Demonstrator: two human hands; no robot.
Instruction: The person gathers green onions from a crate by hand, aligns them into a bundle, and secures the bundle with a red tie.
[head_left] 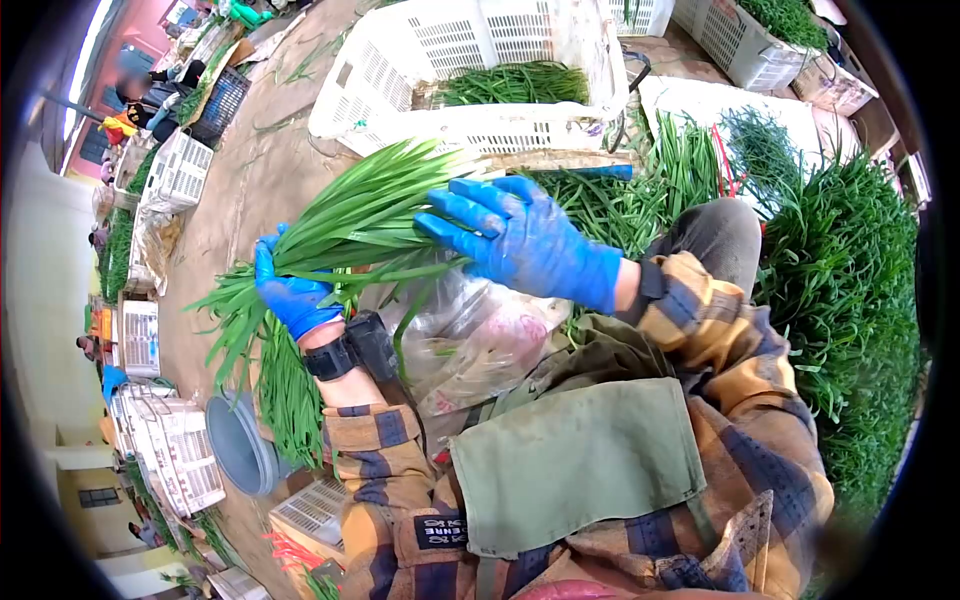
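My left hand (290,290), in a blue glove, is wrapped round a bunch of garlic chives (365,205). The long flat leaves fan out past it to the left, and the pale stem ends point right. My right hand (535,240), gloved in blue and smudged with dirt, has its fingers stretched out against the stem-end side of the bunch; its thumb is hidden. Below the bunch, a clear plastic bag (470,340) lies by my lap. More chives (290,400) hang down beneath my left wrist.
A white slatted crate (420,125) with chives in it stands ahead. Loose chives (610,205) lie beside a cut-edged board. A large green heap (850,290) rises at my right. A grey bucket (240,445) is at left, with crates and other people beyond.
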